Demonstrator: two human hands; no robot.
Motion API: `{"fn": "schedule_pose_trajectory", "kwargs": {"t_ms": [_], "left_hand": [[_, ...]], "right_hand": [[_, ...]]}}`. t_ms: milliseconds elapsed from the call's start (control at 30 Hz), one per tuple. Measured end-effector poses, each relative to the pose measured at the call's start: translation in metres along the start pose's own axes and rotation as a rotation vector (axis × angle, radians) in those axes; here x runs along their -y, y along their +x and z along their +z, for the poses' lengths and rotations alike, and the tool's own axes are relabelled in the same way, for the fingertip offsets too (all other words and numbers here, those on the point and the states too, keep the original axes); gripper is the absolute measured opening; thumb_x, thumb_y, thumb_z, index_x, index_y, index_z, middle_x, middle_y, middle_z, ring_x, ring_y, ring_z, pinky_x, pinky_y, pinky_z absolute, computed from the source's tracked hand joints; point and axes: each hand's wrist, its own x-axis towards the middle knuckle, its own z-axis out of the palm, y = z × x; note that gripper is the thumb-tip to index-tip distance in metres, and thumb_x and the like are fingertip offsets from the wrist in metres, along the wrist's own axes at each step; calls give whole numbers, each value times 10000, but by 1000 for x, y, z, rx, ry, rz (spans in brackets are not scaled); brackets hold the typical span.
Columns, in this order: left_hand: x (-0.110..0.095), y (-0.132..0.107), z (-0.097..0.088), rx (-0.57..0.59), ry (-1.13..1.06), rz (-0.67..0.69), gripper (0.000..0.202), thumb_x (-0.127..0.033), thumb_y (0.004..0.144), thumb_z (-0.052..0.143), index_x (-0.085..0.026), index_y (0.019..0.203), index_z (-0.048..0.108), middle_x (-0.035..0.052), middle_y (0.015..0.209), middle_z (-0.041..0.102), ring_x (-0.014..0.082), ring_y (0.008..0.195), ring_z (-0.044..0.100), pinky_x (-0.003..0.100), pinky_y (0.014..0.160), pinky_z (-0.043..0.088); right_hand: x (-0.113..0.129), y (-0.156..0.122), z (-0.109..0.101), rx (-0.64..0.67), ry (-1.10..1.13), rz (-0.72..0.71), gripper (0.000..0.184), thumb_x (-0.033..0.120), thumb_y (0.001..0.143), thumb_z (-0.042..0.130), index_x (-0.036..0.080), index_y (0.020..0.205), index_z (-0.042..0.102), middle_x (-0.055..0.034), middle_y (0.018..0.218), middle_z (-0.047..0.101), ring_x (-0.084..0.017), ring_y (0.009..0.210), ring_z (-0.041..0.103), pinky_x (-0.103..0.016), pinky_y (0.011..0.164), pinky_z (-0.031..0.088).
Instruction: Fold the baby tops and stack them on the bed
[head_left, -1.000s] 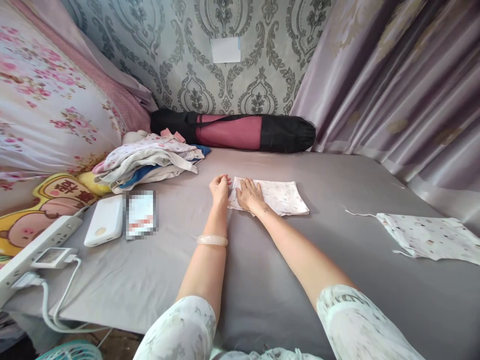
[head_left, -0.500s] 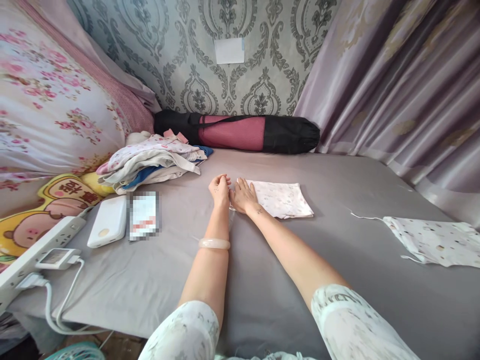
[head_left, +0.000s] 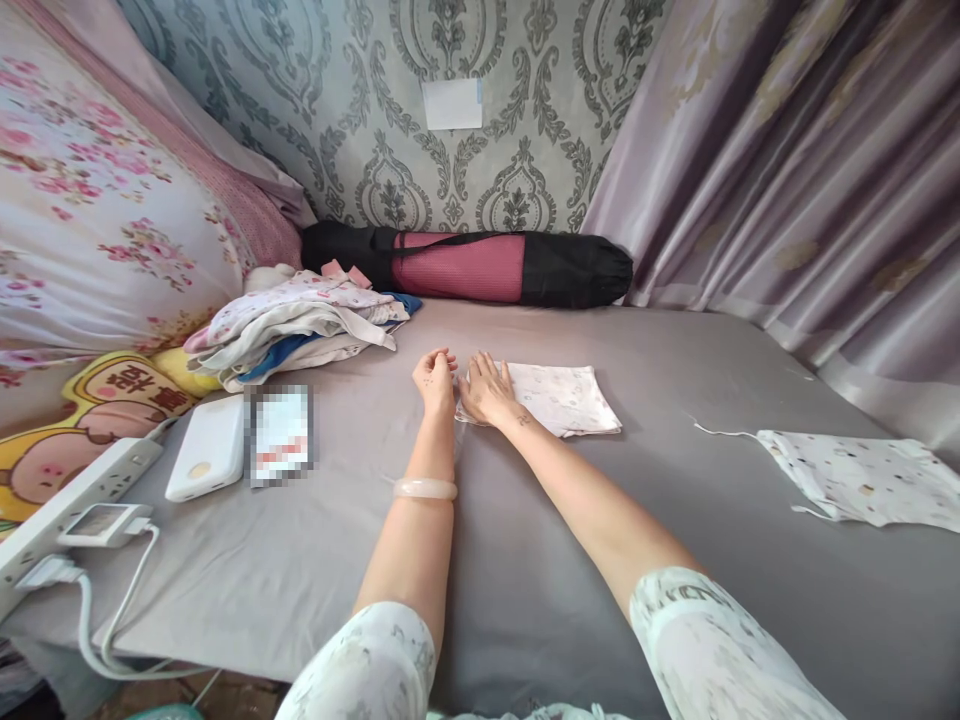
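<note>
A folded white garment with a faint print (head_left: 566,398) lies on the grey bed sheet. My right hand (head_left: 486,390) rests flat on its left end, palm down, fingers stretched out. Just left of it, my left hand (head_left: 434,382) is closed, thumb and fingers curled together beside the garment's left edge. What that hand holds, if anything, is hidden. Farther right lies another white spotted garment (head_left: 862,478) with thin strings, touched by neither hand.
A rumpled clothes pile (head_left: 300,325) sits at the back left. Along the wall lies a black and red bag (head_left: 457,268). At left are a white power bank (head_left: 206,450), a blurred packet (head_left: 280,437) and a power strip (head_left: 79,505) with cables.
The whole view has shifted slightly, so things appear a little farther left. Both hands keep nearly the same places and shapes beside and on the folded garment.
</note>
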Motion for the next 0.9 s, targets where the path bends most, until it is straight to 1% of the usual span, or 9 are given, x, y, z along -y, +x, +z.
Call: {"fn": "schedule_pose_trajectory", "kwargs": {"t_ms": [100, 200, 467, 567, 633, 700, 767, 800, 900], "left_hand": [[0, 0, 0, -4, 11, 9, 205, -216, 753, 520, -130, 878, 660, 35, 769, 667, 103, 623, 607, 228, 631, 448], [1, 0, 0, 3, 24, 14, 210, -215, 755, 520, -126, 882, 662, 41, 778, 672, 109, 628, 611, 236, 638, 456], [3, 0, 1, 14, 49, 25, 210, -252, 740, 530, -136, 868, 650, 38, 766, 665, 106, 632, 607, 220, 611, 448], [3, -1, 1, 26, 56, 32, 210, -249, 742, 528, -136, 870, 651, 40, 762, 668, 108, 628, 608, 223, 614, 455], [3, -1, 2, 39, 70, 35, 216, -237, 755, 515, -133, 883, 654, 46, 768, 674, 114, 632, 615, 229, 620, 464], [5, 0, 3, 71, 101, 55, 232, -228, 781, 494, -129, 909, 660, 58, 792, 688, 126, 656, 633, 246, 646, 484], [8, -1, 5, 137, 171, 119, 252, -222, 815, 469, -131, 940, 669, 72, 820, 703, 148, 706, 659, 275, 703, 509], [9, -2, 6, 184, 234, 176, 258, -220, 830, 466, -137, 957, 674, 78, 839, 713, 162, 749, 672, 294, 747, 518], [14, -9, 9, 366, 534, 418, 282, -191, 863, 464, -166, 1040, 681, 99, 999, 732, 201, 956, 677, 339, 911, 499]], "right_hand": [[1, -2, 6, 33, -9, 6, 646, 387, 987, 248, 31, 1525, 278, -139, 1623, 198, -236, 1501, 133, -466, 1206, 64], [2, -2, 11, 22, -10, 12, 655, 386, 978, 256, 31, 1528, 274, -135, 1623, 200, -236, 1500, 138, -468, 1207, 60], [1, -1, 11, 23, 15, 3, 655, 379, 974, 255, 30, 1528, 275, -134, 1624, 197, -237, 1502, 130, -469, 1210, 49], [-3, 1, 8, 65, 67, -11, 652, 380, 978, 256, 40, 1534, 263, -131, 1630, 177, -239, 1507, 115, -473, 1211, 38], [-11, 3, 1, 108, 138, -32, 645, 391, 989, 226, 58, 1542, 246, -126, 1631, 176, -221, 1508, 117, -456, 1213, 68], [-22, 1, -8, 105, 184, -34, 631, 392, 999, 194, 84, 1548, 232, -120, 1632, 181, -205, 1507, 122, -443, 1210, 104], [-35, -4, -17, 44, 151, -7, 612, 376, 1001, 202, 103, 1546, 242, -120, 1633, 179, -216, 1508, 114, -463, 1207, 104], [-41, -9, -21, 12, 108, 9, 603, 363, 998, 220, 104, 1541, 258, -125, 1633, 175, -231, 1509, 106, -483, 1205, 88], [-56, -24, -25, -35, -22, 21, 583, 341, 995, 233, 104, 1521, 315, -132, 1629, 190, -258, 1506, 113, -513, 1201, 63]]}}
